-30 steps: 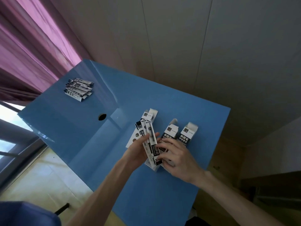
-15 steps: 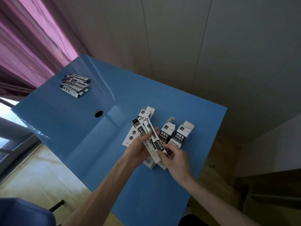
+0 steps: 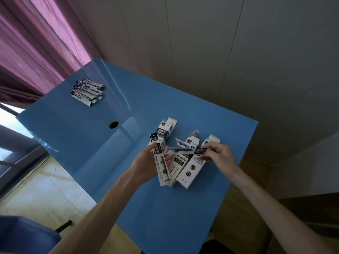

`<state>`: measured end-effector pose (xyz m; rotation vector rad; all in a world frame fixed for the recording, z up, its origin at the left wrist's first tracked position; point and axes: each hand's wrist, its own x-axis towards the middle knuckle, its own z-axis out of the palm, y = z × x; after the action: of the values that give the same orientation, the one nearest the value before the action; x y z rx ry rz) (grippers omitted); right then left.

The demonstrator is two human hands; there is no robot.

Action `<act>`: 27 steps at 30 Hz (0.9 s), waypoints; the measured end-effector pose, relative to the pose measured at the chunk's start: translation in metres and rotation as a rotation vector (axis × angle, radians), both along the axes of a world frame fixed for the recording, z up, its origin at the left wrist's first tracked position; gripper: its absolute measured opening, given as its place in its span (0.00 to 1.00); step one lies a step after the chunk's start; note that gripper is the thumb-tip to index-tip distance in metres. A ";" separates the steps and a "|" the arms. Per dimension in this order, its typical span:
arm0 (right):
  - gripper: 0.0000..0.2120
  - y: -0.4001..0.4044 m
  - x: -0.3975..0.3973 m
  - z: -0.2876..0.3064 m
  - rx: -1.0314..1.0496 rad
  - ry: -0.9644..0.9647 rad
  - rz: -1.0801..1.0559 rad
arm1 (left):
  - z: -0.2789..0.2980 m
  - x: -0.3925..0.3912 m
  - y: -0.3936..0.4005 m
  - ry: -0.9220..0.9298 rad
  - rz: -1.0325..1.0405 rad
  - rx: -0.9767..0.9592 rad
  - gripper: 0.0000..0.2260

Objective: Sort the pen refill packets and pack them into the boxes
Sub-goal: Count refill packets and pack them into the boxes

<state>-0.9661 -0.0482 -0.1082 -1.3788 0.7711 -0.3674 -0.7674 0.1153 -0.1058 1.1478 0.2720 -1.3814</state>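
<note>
Your left hand (image 3: 146, 165) grips a small bunch of refill packets (image 3: 161, 165), fingers curled round them, long axis running roughly 12 to 6 o'clock. Your right hand (image 3: 222, 156) pinches a single packet (image 3: 183, 150) by its dark end; it lies crosswise, 3 to 9 o'clock, above the boxes with its far end near the left-hand bunch. Three open-flapped boxes lie on the blue table (image 3: 165, 208): one box (image 3: 164, 133) at 12 o'clock of your left hand, a middle box (image 3: 180, 165) and a right box (image 3: 192, 169) under your hands. A loose pile of packets (image 3: 87, 92) sits well apart at 10 o'clock, near the pink curtain (image 3: 36, 43). A round hole (image 3: 113, 124) lies between pile and boxes.
</note>
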 end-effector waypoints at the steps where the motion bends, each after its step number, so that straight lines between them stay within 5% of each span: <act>1: 0.13 -0.009 0.001 0.005 0.004 -0.004 0.042 | 0.000 0.003 0.001 0.000 -0.010 -0.004 0.22; 12: 0.09 -0.020 0.045 0.066 -0.077 0.033 0.638 | 0.009 -0.005 -0.012 -0.044 -0.183 -0.028 0.20; 17: 0.08 -0.020 0.077 0.048 -0.771 0.410 0.601 | 0.010 -0.020 -0.009 -0.070 -0.308 -0.054 0.24; 19: 0.08 -0.016 0.079 0.045 -0.867 0.458 0.586 | 0.010 -0.024 -0.010 -0.098 -0.323 -0.046 0.21; 24: 0.13 -0.020 0.076 0.024 -0.799 0.433 0.511 | 0.006 -0.027 -0.008 -0.092 -0.306 -0.044 0.16; 27: 0.21 -0.019 0.071 0.011 -0.558 0.342 0.309 | 0.002 -0.029 -0.009 -0.152 -0.323 -0.036 0.17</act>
<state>-0.8955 -0.0675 -0.0967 -2.0929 0.7426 -0.1000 -0.7961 0.1066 -0.1034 1.2990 -0.0510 -1.5610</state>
